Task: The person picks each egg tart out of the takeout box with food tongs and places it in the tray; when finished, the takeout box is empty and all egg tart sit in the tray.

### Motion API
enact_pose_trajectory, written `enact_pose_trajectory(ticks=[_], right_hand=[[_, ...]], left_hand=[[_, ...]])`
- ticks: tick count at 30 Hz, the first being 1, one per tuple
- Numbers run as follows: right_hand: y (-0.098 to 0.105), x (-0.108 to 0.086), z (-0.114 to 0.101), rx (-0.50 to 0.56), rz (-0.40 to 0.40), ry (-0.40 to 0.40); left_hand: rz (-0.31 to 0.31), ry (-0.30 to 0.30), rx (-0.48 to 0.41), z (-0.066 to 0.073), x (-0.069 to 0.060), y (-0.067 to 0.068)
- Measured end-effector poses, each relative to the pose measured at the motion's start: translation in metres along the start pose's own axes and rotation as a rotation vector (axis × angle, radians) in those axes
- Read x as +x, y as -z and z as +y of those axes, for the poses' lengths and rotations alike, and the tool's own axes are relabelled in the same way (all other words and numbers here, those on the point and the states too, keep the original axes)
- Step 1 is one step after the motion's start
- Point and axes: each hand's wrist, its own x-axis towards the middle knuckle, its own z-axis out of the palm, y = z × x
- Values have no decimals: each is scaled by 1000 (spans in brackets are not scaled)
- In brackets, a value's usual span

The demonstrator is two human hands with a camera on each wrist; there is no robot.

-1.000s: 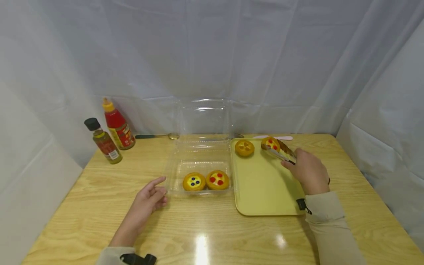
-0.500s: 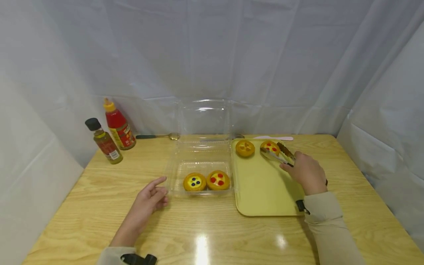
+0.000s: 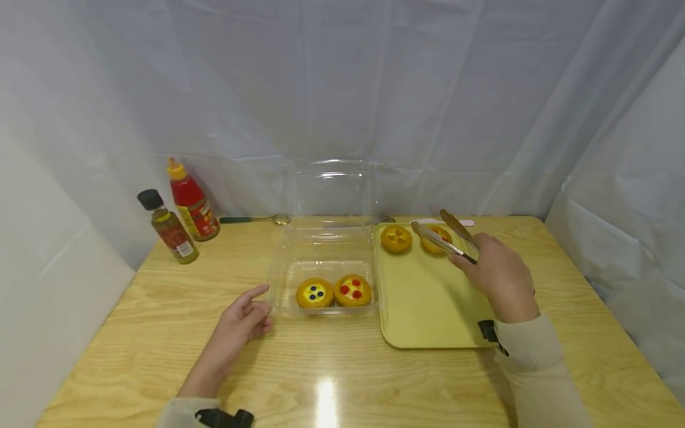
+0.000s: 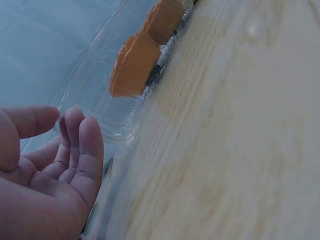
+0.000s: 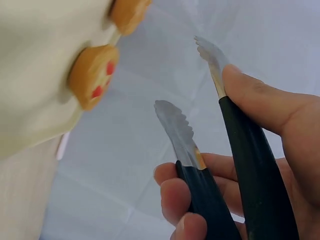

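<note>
Resting near the far edge of the yellow tray [image 3: 428, 303], the red-dotted tart [image 5: 92, 77] sits just beside a brown-topped tart [image 3: 396, 239]. Half a second ago the metal tongs [image 5: 257, 165] reached down around it; now they hang apart from it, tips spread wide with nothing between them. My judgement is that the tart has been let go, so this piece looks settled and the tongs are free.

The right hand [image 3: 500, 276] has its grip curled round the dark handles, thumb on one arm, fingers on the other. Left of the tray, a clear plastic clamshell [image 3: 327, 268] holds a blue-dotted tart [image 3: 314, 293] and a second red-dotted one, side by side along its front; its lid [image 3: 330, 193] stands raised. Near its front left corner is the left hand [image 3: 243, 318], its grip loosely parted and holding nothing I can see; whether it touches the plastic, I cannot tell. Farther out on the worktop [image 3: 299, 362] stand a red sauce bottle [image 3: 194, 205] and a black-capped bottle [image 3: 169, 229].
</note>
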Motion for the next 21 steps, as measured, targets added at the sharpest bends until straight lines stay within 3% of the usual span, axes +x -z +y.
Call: enact_pose_trajectory(ticks=[5,10,21], right_hand=[[3,-8,-15,33,80,121],[-3,-11,-31,78,98,223],[-20,-16,-56,79,75,289]], left_hand=[[8,10,5,1,-1,-1],[11,7,6,1,-2,0],[13,0,9,0,-1,-1]])
